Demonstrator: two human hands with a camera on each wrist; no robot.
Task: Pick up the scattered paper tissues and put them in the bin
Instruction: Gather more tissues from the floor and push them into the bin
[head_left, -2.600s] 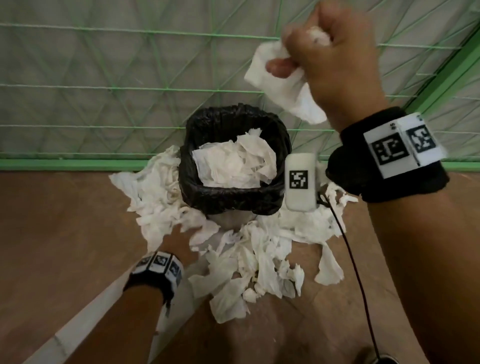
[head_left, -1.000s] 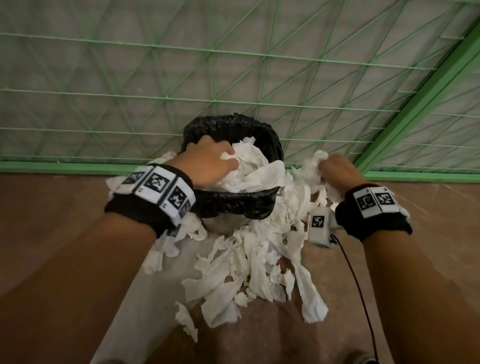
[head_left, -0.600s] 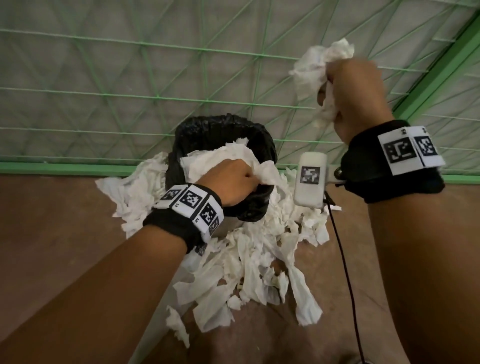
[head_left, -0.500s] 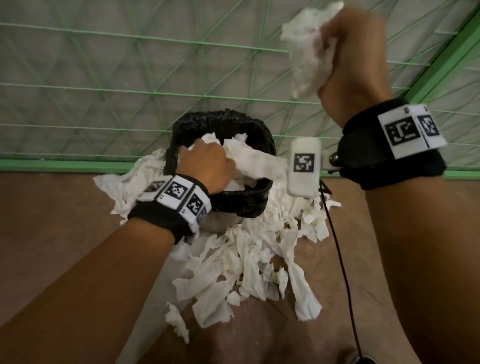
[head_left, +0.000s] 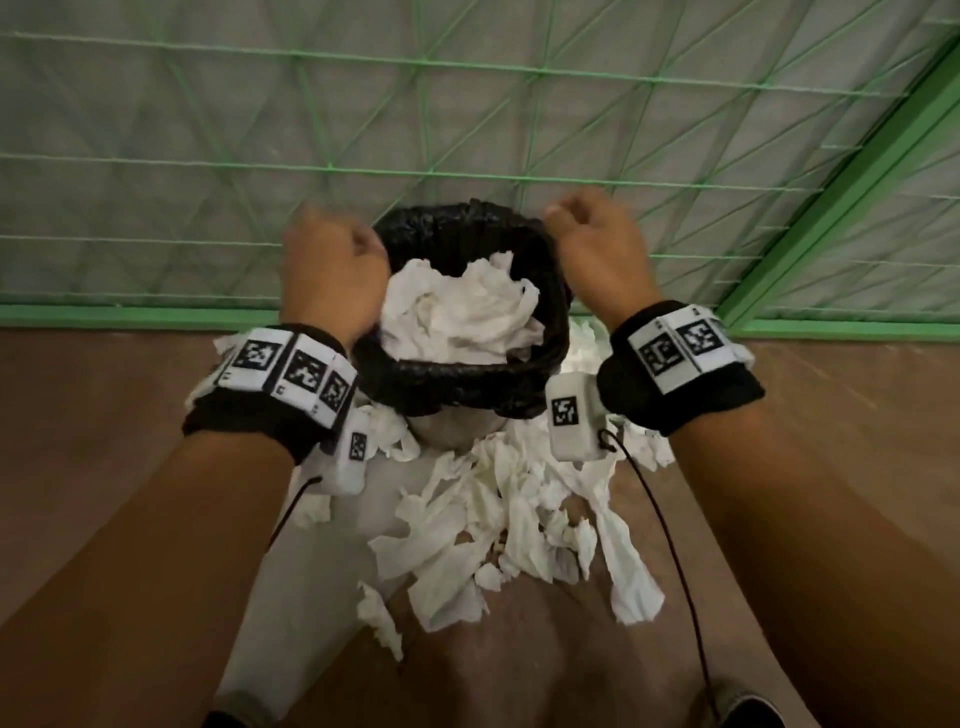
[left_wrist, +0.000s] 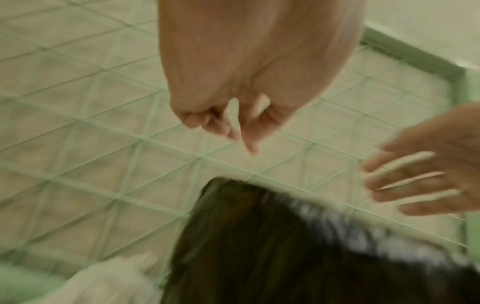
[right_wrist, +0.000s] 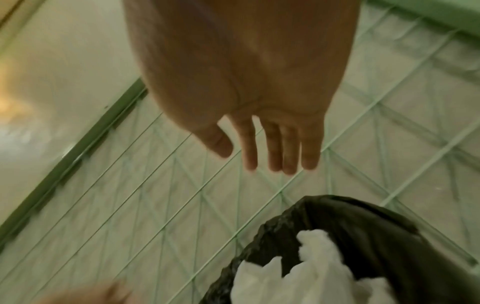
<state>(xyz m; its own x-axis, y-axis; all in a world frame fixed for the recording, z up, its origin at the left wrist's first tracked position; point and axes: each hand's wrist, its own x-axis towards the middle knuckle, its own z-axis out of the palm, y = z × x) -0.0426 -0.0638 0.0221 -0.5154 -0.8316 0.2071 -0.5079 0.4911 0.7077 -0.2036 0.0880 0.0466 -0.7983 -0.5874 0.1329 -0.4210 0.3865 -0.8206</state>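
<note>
A bin (head_left: 457, 387) lined with a black bag stands on the floor by the fence, heaped with white tissues (head_left: 457, 306). More scattered tissues (head_left: 519, 525) lie on the floor in front of it and at both sides. My left hand (head_left: 337, 244) hovers over the bin's left rim; the left wrist view shows the left hand (left_wrist: 233, 131) with fingers curled and nothing in them. My right hand (head_left: 566, 213) hovers over the right rim. In the right wrist view the right hand (right_wrist: 259, 160) has straight fingers and is empty, above the bin (right_wrist: 363, 226) and its tissues (right_wrist: 311, 277).
A green wire-mesh fence (head_left: 467, 130) with a green base rail (head_left: 104, 314) stands right behind the bin. A black cable (head_left: 670, 545) hangs from my right wrist device. A shoe (head_left: 748, 712) shows at the bottom edge. A pale strip (head_left: 291, 597) crosses the brown floor.
My right hand came down from high up and let go of its wad of tissue; it is now empty. My left hand lifted off the tissues in the bin.
</note>
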